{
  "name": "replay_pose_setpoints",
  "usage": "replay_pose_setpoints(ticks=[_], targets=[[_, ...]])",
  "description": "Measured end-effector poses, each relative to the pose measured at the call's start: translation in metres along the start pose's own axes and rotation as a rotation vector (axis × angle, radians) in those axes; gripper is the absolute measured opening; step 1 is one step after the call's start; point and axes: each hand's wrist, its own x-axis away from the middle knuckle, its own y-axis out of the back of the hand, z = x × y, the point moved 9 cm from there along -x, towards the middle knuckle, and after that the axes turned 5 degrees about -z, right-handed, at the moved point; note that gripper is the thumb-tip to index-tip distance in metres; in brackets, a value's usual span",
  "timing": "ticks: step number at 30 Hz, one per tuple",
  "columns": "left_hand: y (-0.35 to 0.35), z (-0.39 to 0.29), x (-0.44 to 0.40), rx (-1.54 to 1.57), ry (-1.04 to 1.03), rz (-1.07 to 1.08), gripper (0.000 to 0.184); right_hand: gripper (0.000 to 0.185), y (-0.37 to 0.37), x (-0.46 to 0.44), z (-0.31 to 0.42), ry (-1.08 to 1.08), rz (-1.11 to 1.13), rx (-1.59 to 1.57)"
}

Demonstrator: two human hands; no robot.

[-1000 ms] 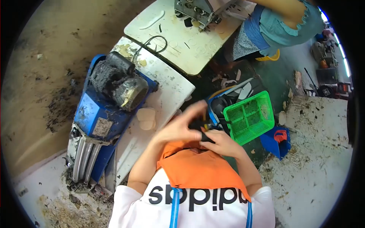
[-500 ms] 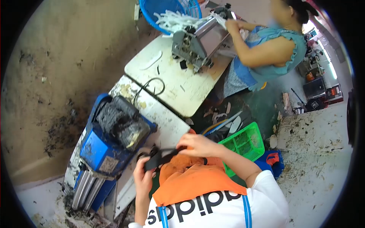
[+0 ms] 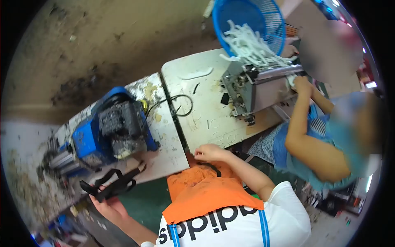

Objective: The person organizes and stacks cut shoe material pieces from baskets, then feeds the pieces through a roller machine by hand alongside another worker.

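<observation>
My left hand point(image 3: 109, 209) is closed around a bundle of black straps point(image 3: 115, 183), holding it out over the front edge of the worktable, just in front of the blue machine point(image 3: 88, 138). Loops of the bundle hang apart at its upper side. My right hand point(image 3: 212, 153) is above the orange apron point(image 3: 214, 189) on my lap, beside the table corner. Its fingers are curled together, and what they hold, if anything, does not show. Below it, a dark curved strip point(image 3: 210, 168) lies on the apron.
Black residue cakes the blue machine. On the adjoining white table point(image 3: 201, 119) stand a metal roller machine point(image 3: 247, 88) and a black cable loop point(image 3: 181, 105). Behind is a blue basket point(image 3: 247, 14) with white strips point(image 3: 251, 45). A co-worker point(image 3: 317, 140) handles the roller machine at right.
My left hand has moved left and outward with the black straps, away from my right hand. My right hand stays near my lap. The view has turned, so the tables appear shifted.
</observation>
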Motion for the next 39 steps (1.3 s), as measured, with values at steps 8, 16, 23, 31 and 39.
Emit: replay_pose_setpoints(ticks=[8,16,23,31,39], targets=[[-0.020,-0.031,0.044,-0.018,-0.420,-0.255,0.028,0.026,0.002,-0.031,-0.040,0.100,-0.009,-0.092],[0.050,0.252,0.023,-1.601,-0.457,-0.051,0.052,0.025,-0.011,0.002,-0.056,-0.033,0.124,0.015],[0.023,0.223,0.021,-1.396,-0.421,0.125,0.056,0.026,0.037,-0.032,-0.051,-0.013,-0.235,0.148],[0.046,0.198,0.044,-1.330,-0.336,0.072,0.037,0.042,0.243,-0.188,-0.097,-0.304,-0.920,0.346],[0.127,0.241,0.125,-1.382,-0.151,-0.092,0.029,0.038,0.288,-0.184,0.037,-0.013,-0.783,0.718]])
